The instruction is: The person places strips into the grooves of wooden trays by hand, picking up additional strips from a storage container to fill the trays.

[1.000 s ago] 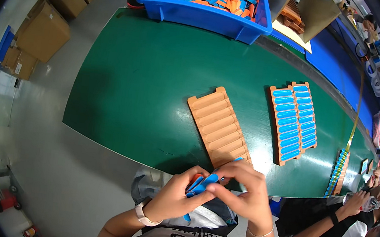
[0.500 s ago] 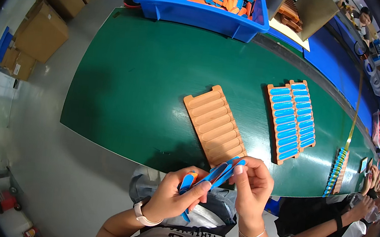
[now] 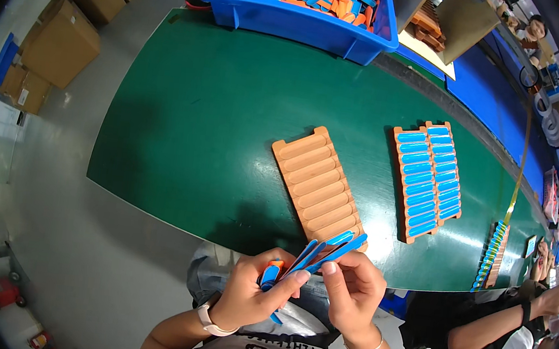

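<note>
My left hand (image 3: 254, 290) is closed around a bunch of flat, round-ended strips (image 3: 312, 253), blue on one face and orange on the other. The bunch fans out above the thumb. With thumb and fingers, my right hand (image 3: 356, 290) pinches the right side of the same bunch. Just beyond both hands lies a light-brown slotted tray (image 3: 317, 179), its visible slots bare, with its near end partly behind the strips. Farther right, two brown trays (image 3: 417, 131) stand side by side, their slots filled with blue strips.
At the far edge of the green table (image 3: 183, 108), a blue bin (image 3: 296, 28) is heaped with blue and orange strips. Another filled tray (image 3: 491, 257) lies at the right, near a co-worker's arm (image 3: 488, 336). Cardboard boxes (image 3: 60, 43) stand on the floor at left.
The strips have spread into a wider fan between my hands. My right hand has shifted slightly left and down. The co-worker's arm at the right has moved.
</note>
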The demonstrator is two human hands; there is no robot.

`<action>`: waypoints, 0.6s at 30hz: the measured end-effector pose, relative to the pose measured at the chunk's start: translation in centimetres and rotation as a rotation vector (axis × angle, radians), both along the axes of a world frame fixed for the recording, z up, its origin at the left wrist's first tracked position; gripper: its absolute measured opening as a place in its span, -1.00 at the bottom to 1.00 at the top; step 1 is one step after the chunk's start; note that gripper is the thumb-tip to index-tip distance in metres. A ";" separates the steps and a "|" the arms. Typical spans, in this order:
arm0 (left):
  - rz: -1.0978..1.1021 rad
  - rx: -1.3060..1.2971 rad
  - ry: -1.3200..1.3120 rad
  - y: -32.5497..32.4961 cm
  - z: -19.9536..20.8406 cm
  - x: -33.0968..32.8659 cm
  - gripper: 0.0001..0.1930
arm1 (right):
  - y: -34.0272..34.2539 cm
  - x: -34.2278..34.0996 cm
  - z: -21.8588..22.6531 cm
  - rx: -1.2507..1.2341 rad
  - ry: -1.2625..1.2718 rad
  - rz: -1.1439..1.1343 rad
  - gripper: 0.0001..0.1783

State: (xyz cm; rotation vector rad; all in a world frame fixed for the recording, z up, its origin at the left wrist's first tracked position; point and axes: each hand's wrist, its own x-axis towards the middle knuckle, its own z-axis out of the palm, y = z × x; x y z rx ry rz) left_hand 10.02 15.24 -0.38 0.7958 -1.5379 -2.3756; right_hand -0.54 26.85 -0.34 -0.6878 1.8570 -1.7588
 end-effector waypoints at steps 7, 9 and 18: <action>0.110 -0.074 -0.048 -0.8 -0.6 0.4 -0.83 | -0.2 -3.9 1.5 -0.057 -0.092 -0.257 -0.86; 0.117 -0.065 -0.041 -1.1 -0.4 0.5 -0.84 | 0.9 -6.9 1.9 0.114 -0.070 -0.186 -0.86; 0.137 -0.051 -0.057 -1.9 -0.8 1.7 -0.83 | -1.4 -10.6 1.9 0.552 0.089 0.365 -0.87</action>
